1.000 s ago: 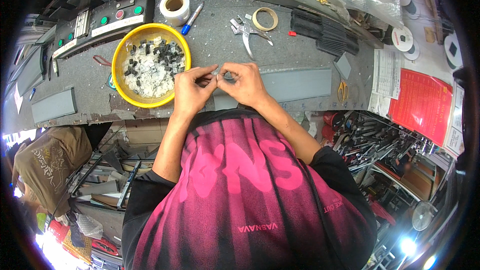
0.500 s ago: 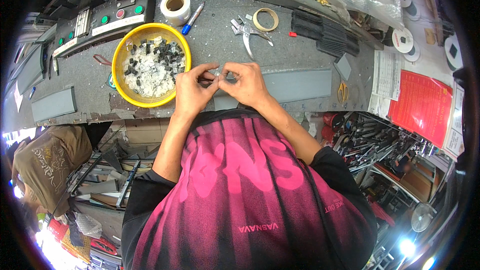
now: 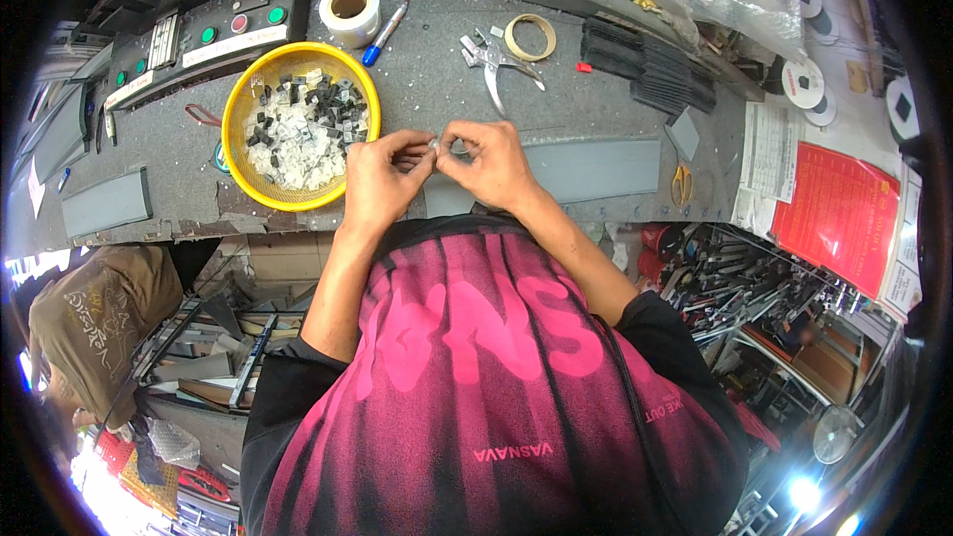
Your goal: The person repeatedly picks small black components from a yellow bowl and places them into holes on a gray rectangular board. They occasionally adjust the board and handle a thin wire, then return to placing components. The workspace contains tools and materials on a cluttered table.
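Along the front edge of the worktop [image 3: 427, 69], right of the yellow basket [image 3: 288, 202], barely a shift: my left hand [image 3: 379, 174] and right hand [image 3: 493, 161] still pinch a small pale piece [image 3: 435, 144] between them, so the fiddling continues.

Left-hand grip [image 3: 381, 179] and right-hand grip [image 3: 492, 165] meet above the desk [image 3: 437, 50], near its front edge. Fingertips pinch a small pale piece [image 3: 435, 144]; its shape is too small to resolve. Left of the grips: yellow basket [image 3: 298, 205] containing black and clear pieces [image 3: 303, 139]. Beyond: white roll [image 3: 363, 32], marker [image 3: 385, 33], pliers [image 3: 492, 81], tape ring [image 3: 510, 41]. Right: flat grey strip [image 3: 601, 169]; yellow-handled scissors [image 3: 681, 185] near its right end.
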Action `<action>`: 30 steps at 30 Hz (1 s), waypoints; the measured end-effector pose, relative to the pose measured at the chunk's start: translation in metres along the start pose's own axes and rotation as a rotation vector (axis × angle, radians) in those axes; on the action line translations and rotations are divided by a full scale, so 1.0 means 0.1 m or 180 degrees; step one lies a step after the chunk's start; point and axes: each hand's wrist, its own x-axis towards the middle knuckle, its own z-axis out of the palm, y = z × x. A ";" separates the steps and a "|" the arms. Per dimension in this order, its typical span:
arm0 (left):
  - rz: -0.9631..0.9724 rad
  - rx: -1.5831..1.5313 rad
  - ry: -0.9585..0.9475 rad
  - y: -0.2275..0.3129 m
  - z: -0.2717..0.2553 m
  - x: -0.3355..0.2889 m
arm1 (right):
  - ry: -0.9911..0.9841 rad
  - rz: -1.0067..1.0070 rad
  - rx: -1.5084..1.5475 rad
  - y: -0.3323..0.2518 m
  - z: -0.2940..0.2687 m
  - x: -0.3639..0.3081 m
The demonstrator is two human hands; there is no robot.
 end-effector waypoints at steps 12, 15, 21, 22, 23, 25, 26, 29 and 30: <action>-0.0234 -0.0352 -0.0049 -0.10 -0.05 -0.02 | -0.0001 -0.0045 0.0019 0.00 0.00 0.01; -0.0158 -0.0275 -0.0079 -0.05 -0.09 -0.05 | 0.0054 0.0013 0.0176 -0.01 0.00 0.00; -0.0116 -0.0467 -0.0353 0.00 -0.20 -0.02 | -0.0205 0.0195 0.0351 -0.01 -0.07 -0.03; -0.0117 -0.0516 -0.0384 0.00 -0.22 -0.01 | -0.0242 0.0186 0.0415 0.00 -0.08 -0.03; -0.0120 -0.0566 -0.0416 0.01 -0.23 0.00 | -0.0286 0.0218 0.0517 0.00 -0.09 -0.03; -0.0175 -0.0678 -0.0423 0.02 -0.24 0.00 | -0.0386 0.0288 0.0681 0.01 -0.10 -0.04; -0.0228 -0.0737 -0.0398 0.03 -0.24 -0.01 | -0.0401 0.0207 0.0712 0.02 -0.10 -0.04; -0.0353 -0.0780 -0.0447 0.07 -0.26 -0.02 | -0.0528 0.0135 0.0782 0.03 -0.12 -0.04; -0.0345 -0.0795 -0.0476 0.08 -0.26 -0.02 | -0.0536 0.0138 0.0800 0.04 -0.13 -0.05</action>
